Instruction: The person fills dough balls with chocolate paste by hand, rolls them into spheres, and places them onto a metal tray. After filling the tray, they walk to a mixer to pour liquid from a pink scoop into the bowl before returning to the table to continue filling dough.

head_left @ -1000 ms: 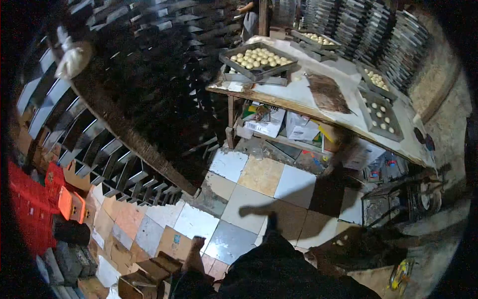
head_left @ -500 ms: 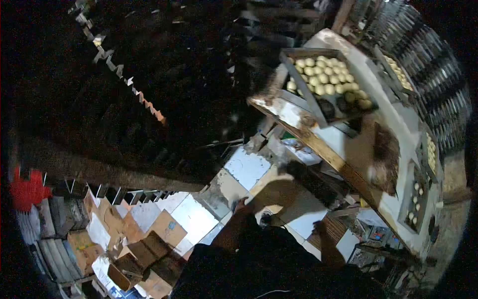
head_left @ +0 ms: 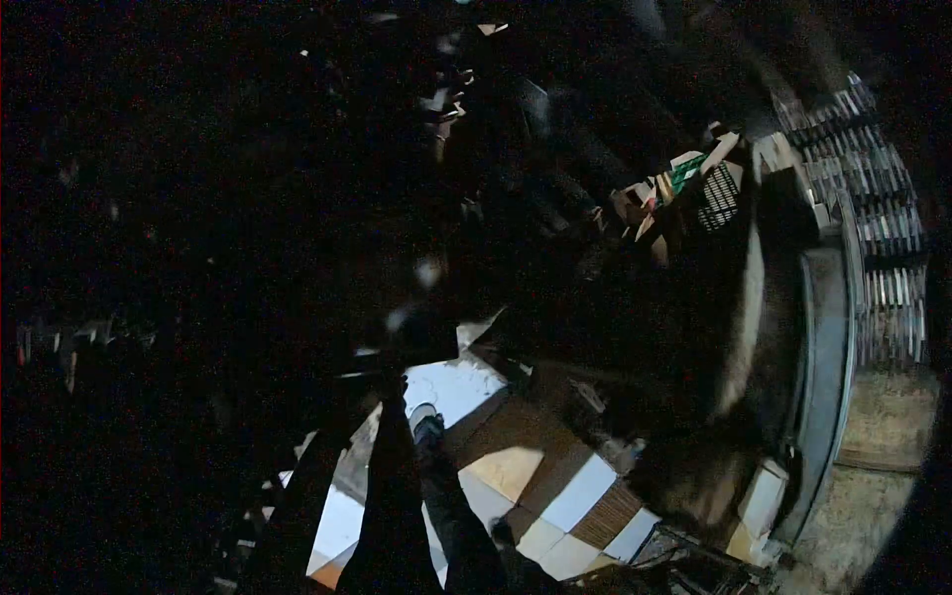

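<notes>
The view is very dark. My left hand point(head_left: 395, 385) shows only as a dark shape at the end of a raised arm, beside a dark edge; its fingers and anything in them are lost in shadow. Lower and to the right, a small dark shape over the floor tiles looks like my right hand point(head_left: 503, 534); its fingers cannot be made out. Between them one foot point(head_left: 424, 415) in pale footwear stands on a light tile point(head_left: 451, 390).
Patterned floor tiles point(head_left: 585, 493) lie below. On the right run a long grey ledge point(head_left: 828, 347) and a stained wall point(head_left: 888, 426). Slatted openings point(head_left: 892, 288) rise above them. A dark crate point(head_left: 720, 198) and colourful packages point(head_left: 684, 174) sit at the upper right.
The view has swung away from the table with trays of pale round pieces, which no longer shows. My left hand now appears further left, and the scene is darker.
</notes>
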### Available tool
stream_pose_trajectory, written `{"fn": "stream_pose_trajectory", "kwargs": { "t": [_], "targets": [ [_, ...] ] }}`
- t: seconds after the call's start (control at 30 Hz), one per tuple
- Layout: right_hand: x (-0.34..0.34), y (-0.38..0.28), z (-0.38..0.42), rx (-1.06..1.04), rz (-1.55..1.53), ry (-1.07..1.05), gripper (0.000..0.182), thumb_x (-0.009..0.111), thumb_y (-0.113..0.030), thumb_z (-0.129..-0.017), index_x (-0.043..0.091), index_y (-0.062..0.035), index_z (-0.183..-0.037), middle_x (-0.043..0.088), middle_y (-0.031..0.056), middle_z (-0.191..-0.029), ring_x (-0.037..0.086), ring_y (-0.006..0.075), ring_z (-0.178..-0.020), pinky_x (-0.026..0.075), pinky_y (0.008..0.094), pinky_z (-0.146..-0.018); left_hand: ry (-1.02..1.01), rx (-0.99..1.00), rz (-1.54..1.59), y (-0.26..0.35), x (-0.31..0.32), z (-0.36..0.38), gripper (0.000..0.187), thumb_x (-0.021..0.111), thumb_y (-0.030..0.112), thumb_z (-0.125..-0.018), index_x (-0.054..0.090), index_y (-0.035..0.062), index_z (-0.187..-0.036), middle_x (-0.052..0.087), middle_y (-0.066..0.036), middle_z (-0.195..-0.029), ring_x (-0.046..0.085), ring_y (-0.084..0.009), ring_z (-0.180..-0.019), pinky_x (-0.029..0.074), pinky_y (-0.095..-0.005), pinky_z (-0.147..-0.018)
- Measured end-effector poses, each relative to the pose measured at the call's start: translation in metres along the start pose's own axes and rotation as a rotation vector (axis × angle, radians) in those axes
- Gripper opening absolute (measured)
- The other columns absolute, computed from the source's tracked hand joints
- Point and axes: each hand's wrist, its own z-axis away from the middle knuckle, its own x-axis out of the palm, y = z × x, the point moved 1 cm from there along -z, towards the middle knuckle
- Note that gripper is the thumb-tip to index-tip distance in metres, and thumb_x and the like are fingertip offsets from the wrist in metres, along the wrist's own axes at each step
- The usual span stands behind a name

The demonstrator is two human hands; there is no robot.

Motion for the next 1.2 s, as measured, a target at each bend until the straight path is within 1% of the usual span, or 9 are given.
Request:
{"fn": "stream_pose_trajectory", "kwargs": {
  "t": [0.33, 0.73, 0.83, 0.87, 0.93, 1.0, 1.03, 1.07, 1.2],
  "targets": [
    [0.001, -0.040, 0.024, 0.023, -0.092, -0.063, 0.044, 0.071, -0.031, -0.075, 0.063, -0.0067, -0.111, 0.067, 0.0090, -0.091, 0.063, 0.0297, -0.091, 0.049, 0.0484, -0.079, 0.025, -0.146, 0.244, -0.026, -0.013, -0.010, 0.046, 0.058, 0.031, -0.084, 0.055, 0.0036, -0.121, 0.059, -0.012, -0.109, 0.060, -0.0253, -0.086, 0.053, -0.0361, -0.071],
    [0.014, 0.183, 0.007, -0.107, -0.727, -0.474, 0.047, 0.076, -0.032, -0.070, 0.065, -0.0076, -0.109, 0.067, 0.0067, -0.090, 0.062, 0.0300, -0.100, 0.047, 0.0519, -0.087, -0.541, -0.385, 1.981, 0.147, -0.131, 0.222, 0.055, 0.053, 0.030, -0.084, 0.046, -0.0001, -0.130, 0.054, -0.016, -0.128, 0.059, -0.0301, -0.101, 0.054, -0.0389, -0.081],
    [0.027, 0.238, -0.053, -1.280, 0.807, 0.410, 0.032, 0.066, -0.023, -0.079, 0.066, -0.0002, -0.101, 0.066, 0.0187, -0.079, 0.067, 0.0304, -0.075, 0.054, 0.0511, -0.067, -0.465, -0.258, 2.071, 0.240, -0.212, 0.362, 0.051, 0.055, 0.036, -0.078, 0.054, 0.0003, -0.115, 0.057, -0.015, -0.118, 0.057, -0.0324, -0.101, 0.052, -0.0466, -0.080],
    [0.020, 0.236, -0.049, -1.303, 0.858, 0.305, 0.023, 0.070, -0.025, -0.074, 0.069, -0.0080, -0.089, 0.065, 0.0129, -0.070, 0.065, 0.0253, -0.071, 0.052, 0.0432, -0.063, -0.310, -0.350, 2.056, 0.261, -0.237, 0.403, 0.041, 0.054, 0.037, -0.081, 0.059, 0.0034, -0.105, 0.061, -0.013, -0.111, 0.058, -0.0303, -0.097, 0.050, -0.0469, -0.071],
    [0.024, 0.247, -0.071, -0.693, 0.999, 0.075, 0.024, 0.072, -0.023, -0.072, 0.069, -0.0158, -0.095, 0.067, 0.0039, -0.080, 0.064, 0.0214, -0.073, 0.051, 0.0388, -0.060, -0.268, 0.023, 1.731, 0.241, -0.248, 0.417, 0.044, 0.057, 0.031, -0.070, 0.059, 0.0033, -0.104, 0.061, -0.012, -0.107, 0.058, -0.0311, -0.095, 0.049, -0.0476, -0.078],
    [0.005, 0.250, -0.047, -0.849, 0.935, 0.211, 0.017, 0.065, -0.021, -0.081, 0.069, -0.0170, -0.097, 0.063, 0.0059, -0.074, 0.061, 0.0237, -0.065, 0.048, 0.0429, -0.055, -0.541, 0.096, 1.807, 0.260, -0.285, 0.470, 0.048, 0.058, 0.023, -0.059, 0.057, 0.0023, -0.103, 0.060, -0.012, -0.105, 0.057, -0.0309, -0.095, 0.048, -0.0459, -0.082],
    [-0.021, 0.251, -0.023, -1.282, 0.651, 0.404, 0.012, 0.061, -0.024, -0.085, 0.067, -0.0130, -0.089, 0.061, 0.0093, -0.072, 0.060, 0.0281, -0.065, 0.046, 0.0461, -0.055, -0.574, 0.161, 1.721, 0.279, -0.303, 0.513, 0.049, 0.058, 0.021, -0.058, 0.057, 0.0015, -0.103, 0.060, -0.012, -0.104, 0.058, -0.0306, -0.095, 0.048, -0.0448, -0.083],
    [-0.038, 0.207, 0.049, -1.048, 0.801, 0.498, 0.019, 0.060, -0.024, -0.088, 0.061, -0.0081, -0.079, 0.059, 0.0126, -0.070, 0.059, 0.0316, -0.065, 0.045, 0.0457, -0.054, -0.603, 0.235, 1.637, 0.301, -0.320, 0.551, 0.050, 0.057, 0.019, -0.057, 0.057, 0.0006, -0.103, 0.060, -0.012, -0.103, 0.058, -0.0302, -0.094, 0.047, -0.0437, -0.084],
    [-0.136, 0.115, 0.206, -1.228, 0.208, 0.607, 0.028, 0.062, -0.027, -0.088, 0.056, -0.0031, -0.101, 0.060, 0.0156, -0.084, 0.062, 0.0335, -0.078, 0.051, 0.0415, -0.073, -0.142, 0.482, 1.700, 0.364, -0.319, 0.692, 0.039, 0.054, 0.014, -0.059, 0.060, 0.0001, -0.095, 0.060, -0.009, -0.089, 0.060, -0.0301, -0.079, 0.052, -0.0426, -0.075]
  ]
}}
